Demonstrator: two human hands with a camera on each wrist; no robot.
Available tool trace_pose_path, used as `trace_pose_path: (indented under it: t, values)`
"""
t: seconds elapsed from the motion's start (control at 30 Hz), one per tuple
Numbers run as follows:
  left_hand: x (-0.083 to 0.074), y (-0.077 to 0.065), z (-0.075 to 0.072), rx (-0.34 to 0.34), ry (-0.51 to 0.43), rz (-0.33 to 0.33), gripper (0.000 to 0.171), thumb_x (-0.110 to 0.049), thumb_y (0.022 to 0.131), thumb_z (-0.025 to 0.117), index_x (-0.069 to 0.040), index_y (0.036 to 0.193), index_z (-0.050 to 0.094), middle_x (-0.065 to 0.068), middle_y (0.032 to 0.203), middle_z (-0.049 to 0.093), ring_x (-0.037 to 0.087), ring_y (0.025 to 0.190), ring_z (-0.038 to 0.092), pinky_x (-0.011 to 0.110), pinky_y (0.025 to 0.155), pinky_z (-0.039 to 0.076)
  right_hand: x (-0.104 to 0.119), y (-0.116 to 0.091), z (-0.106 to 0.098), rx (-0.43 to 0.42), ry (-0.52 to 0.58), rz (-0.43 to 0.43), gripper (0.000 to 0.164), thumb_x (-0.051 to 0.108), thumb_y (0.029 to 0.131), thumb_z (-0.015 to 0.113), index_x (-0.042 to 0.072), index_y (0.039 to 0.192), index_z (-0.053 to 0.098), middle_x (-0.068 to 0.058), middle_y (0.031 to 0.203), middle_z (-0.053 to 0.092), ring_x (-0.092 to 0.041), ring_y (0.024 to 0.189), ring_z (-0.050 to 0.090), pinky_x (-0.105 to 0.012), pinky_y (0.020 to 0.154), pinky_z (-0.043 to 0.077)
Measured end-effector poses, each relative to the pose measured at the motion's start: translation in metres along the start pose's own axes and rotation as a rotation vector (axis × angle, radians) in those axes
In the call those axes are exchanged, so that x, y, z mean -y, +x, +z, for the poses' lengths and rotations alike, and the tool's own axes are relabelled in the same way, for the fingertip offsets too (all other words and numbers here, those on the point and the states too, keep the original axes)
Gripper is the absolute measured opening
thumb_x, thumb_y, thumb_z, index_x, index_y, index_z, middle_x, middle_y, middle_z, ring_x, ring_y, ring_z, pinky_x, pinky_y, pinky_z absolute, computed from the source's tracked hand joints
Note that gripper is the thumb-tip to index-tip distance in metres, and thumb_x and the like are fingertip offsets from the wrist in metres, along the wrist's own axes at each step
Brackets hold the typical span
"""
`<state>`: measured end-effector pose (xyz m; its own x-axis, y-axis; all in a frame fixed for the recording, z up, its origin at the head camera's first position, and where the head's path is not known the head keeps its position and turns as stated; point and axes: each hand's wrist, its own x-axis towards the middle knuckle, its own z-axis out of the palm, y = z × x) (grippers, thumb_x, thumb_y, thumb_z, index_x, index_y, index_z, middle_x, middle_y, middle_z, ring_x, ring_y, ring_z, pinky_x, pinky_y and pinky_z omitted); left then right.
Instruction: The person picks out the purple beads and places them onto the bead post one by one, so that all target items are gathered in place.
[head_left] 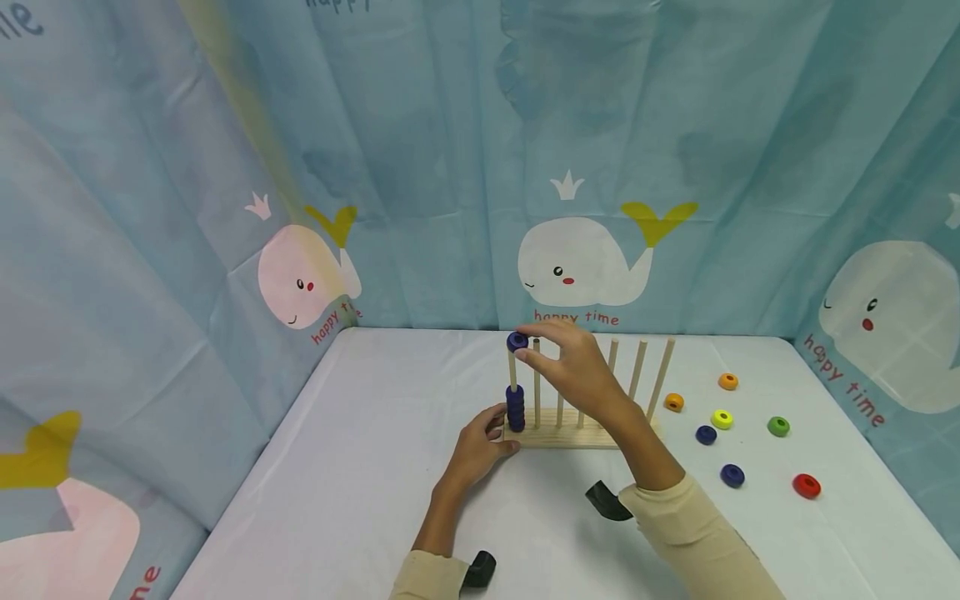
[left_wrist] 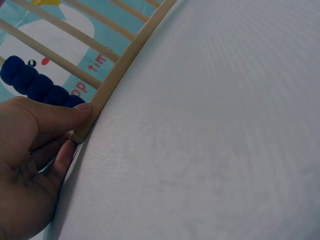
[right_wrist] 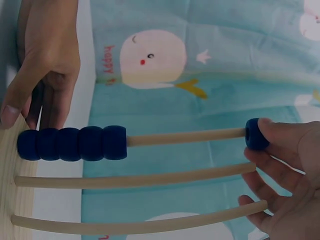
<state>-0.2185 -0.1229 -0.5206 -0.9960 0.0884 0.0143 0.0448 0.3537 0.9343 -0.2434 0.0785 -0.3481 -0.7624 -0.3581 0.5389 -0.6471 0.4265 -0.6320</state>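
Observation:
My right hand (head_left: 581,367) pinches a dark blue bead (right_wrist: 257,134) between thumb and fingers at the top end of the leftmost peg (right_wrist: 185,137). Lower on that peg, several blue beads (right_wrist: 72,143) are stacked against the wooden base (head_left: 570,437). The base carries a row of upright pegs; no beads show on the others. My left hand (head_left: 480,450) grips the left end of the base, thumb (left_wrist: 75,116) on its front edge. In the left wrist view the same blue stack (left_wrist: 37,82) appears just above that thumb.
Right of the rack, loose beads lie on the white tablecloth (head_left: 360,467): two orange beads, one nearer (head_left: 674,402), a yellow bead (head_left: 722,419), a green bead (head_left: 778,427), a red bead (head_left: 807,486) and two blue beads, one nearer (head_left: 732,476). A whale-print curtain (head_left: 435,167) stands behind.

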Motion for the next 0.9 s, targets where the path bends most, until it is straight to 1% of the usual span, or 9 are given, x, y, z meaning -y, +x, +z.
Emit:
trace_pose_path:
  t: [0.13,0.23,0.67,0.77,0.9]
  values:
    - [0.0005,0.0002,0.0006,-0.003,0.003,-0.003,0.072,-0.011,0.089,0.084,-0.01,0.154,0.054,0.014,0.146,0.063,0.033,0.135,0.061,0.043,0.115,0.053,-0.001,0.0015,0.0011,-0.002,0.005,-0.01,0.035,0.019,0.097,0.079,0.008,0.131,0.075,-0.006,0.125,0.075,-0.027,0.124,0.063,-0.051,0.108,0.054]
    - [0.0007,0.0006,0.0006,-0.005,0.009,0.001,0.072,-0.011,0.088,0.084,-0.01,0.154,0.055,0.014,0.146,0.063,0.033,0.136,0.061,0.043,0.115,0.053,-0.0017,0.0026,0.002,-0.003,0.006,-0.009,0.036,0.02,0.097,0.079,0.008,0.131,0.075,-0.006,0.124,0.075,-0.027,0.122,0.063,-0.051,0.107,0.054]
    - [0.0009,0.0,0.0001,0.0,0.013,0.003,0.072,-0.013,0.089,0.084,-0.009,0.154,0.054,0.015,0.147,0.062,0.034,0.136,0.061,0.042,0.116,0.053,-0.0026,0.006,0.006,0.002,0.011,0.018,0.036,0.02,0.098,0.079,0.008,0.131,0.074,-0.008,0.127,0.074,-0.028,0.124,0.064,-0.05,0.106,0.056]
    - [0.001,0.0002,0.0001,0.002,0.016,0.003,0.072,-0.013,0.089,0.084,-0.01,0.154,0.054,0.015,0.147,0.062,0.033,0.136,0.061,0.042,0.116,0.053,-0.0019,0.0053,0.0047,-0.008,0.015,0.02,0.036,0.02,0.098,0.079,0.008,0.131,0.074,-0.007,0.129,0.074,-0.027,0.128,0.063,-0.05,0.108,0.056]
    - [0.0021,0.0006,0.0004,0.002,0.013,-0.001,0.072,-0.013,0.089,0.084,-0.011,0.154,0.054,0.014,0.147,0.062,0.033,0.136,0.061,0.042,0.115,0.053,-0.0001,0.0034,0.0017,-0.033,0.026,0.006,0.036,0.019,0.097,0.079,0.008,0.131,0.074,-0.006,0.129,0.075,-0.026,0.127,0.065,-0.05,0.106,0.058]
